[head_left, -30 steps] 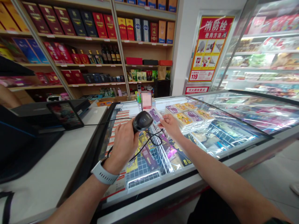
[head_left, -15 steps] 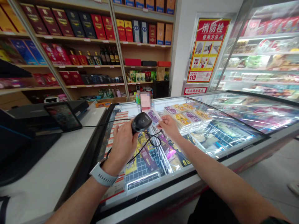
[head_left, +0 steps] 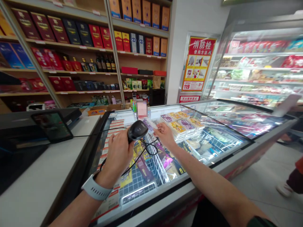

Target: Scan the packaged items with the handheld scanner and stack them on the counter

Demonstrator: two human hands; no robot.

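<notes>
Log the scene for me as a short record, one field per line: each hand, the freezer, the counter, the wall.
Left hand: holds a black scanner; pale watch on the wrist
Right hand: fingers grip a flat pack near the scanner's head
Freezer: stacked packs, yellow and purple, on the glass top; wire baskets beneath
Counter: phone propped up
Wall: red-and-yellow poster

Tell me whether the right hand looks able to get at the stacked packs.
Probably yes: the stacked packs sit just beside the right hand with nothing visibly between, though that hand holds a single pack.
</notes>
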